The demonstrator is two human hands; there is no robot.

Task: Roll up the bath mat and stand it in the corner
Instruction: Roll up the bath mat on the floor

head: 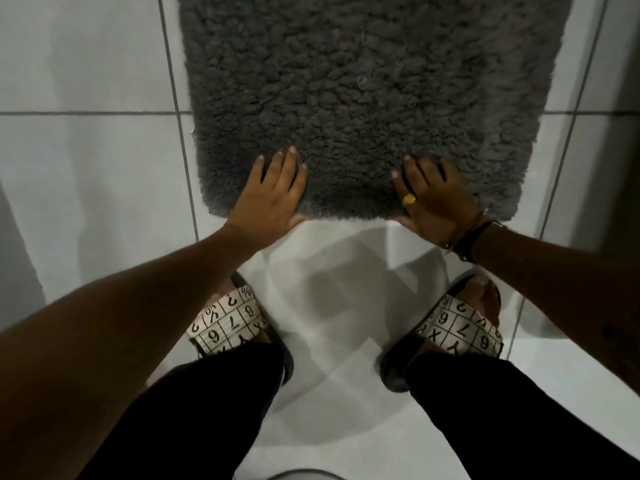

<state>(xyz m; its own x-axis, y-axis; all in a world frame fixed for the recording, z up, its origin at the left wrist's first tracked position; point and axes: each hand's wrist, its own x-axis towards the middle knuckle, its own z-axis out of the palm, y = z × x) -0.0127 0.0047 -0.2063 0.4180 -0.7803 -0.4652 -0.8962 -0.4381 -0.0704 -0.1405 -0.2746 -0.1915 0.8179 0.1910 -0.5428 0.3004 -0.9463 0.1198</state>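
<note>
two hands on the near short edge of the bath mat (pixel 360 98), flat on the floor (pixel 86 161); long axis runs away. left hand (pixel 268 199) and right hand (pixel 433 202) equally near, fingers (pixel 289 161) spread, gripping nothing.

A grey shaggy bath mat (pixel 360 98) lies flat and unrolled on a white tiled floor (pixel 86 161) with dark grout lines. The left hand (pixel 273 194) rests palm down on the mat's near edge, fingers spread over the pile, thumb at the edge. The right hand (pixel 433 199) lies likewise on the near edge, toward the mat's right side; it bears a gold ring (pixel 409 199), and a dark wristband (pixel 474 237) sits on the wrist. Both hands are flat, not gripping. Below, two feet in black slides (pixel 460 329) with white number-printed straps stand on the tiles just short of the mat, below black trouser legs (pixel 221 410).
</note>
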